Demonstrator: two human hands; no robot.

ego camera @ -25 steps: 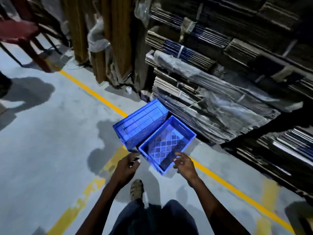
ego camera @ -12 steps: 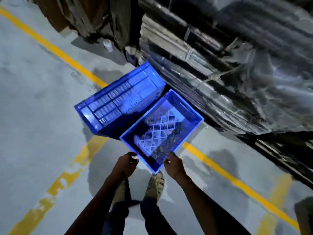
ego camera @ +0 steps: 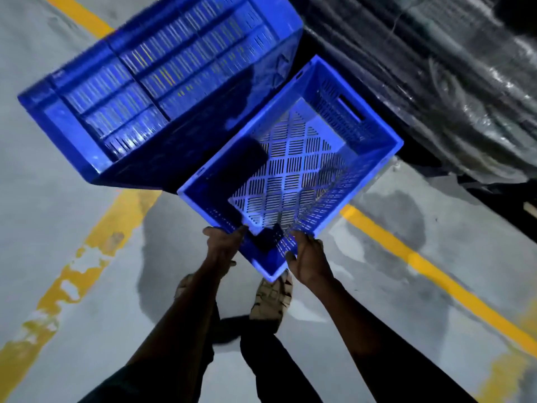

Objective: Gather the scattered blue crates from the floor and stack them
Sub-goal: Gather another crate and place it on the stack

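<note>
1. Overturned blue plastic slotted crate (ego camera: 145, 91): lies base-up on the grey concrete floor (ego camera: 58, 228), just left of the open crate and touching its left wall.
2. Worn yellow painted floor line (ego camera: 96, 242): runs out from under the overturned crate, left of and below the open crate.
3. Left hand (ego camera: 222, 248): fingers curled onto the open crate's near-left rim, gripping it close to the near corner.
4. Open blue plastic perforated crate (ego camera: 293, 170): mouth up, lattice base visible, handle slot in the far-right wall. Near corner sits between both hands; can't tell if it's off the floor.
5. Right hand (ego camera: 309, 261): fingers wrapped over the open crate's near-right rim, thumb on the outer wall.
6. Beige shoe (ego camera: 271, 301): directly below the open crate's near corner.
7. Plastic-wrapped dark stacked bundles (ego camera: 436, 82): right of and behind the open crate.
</note>
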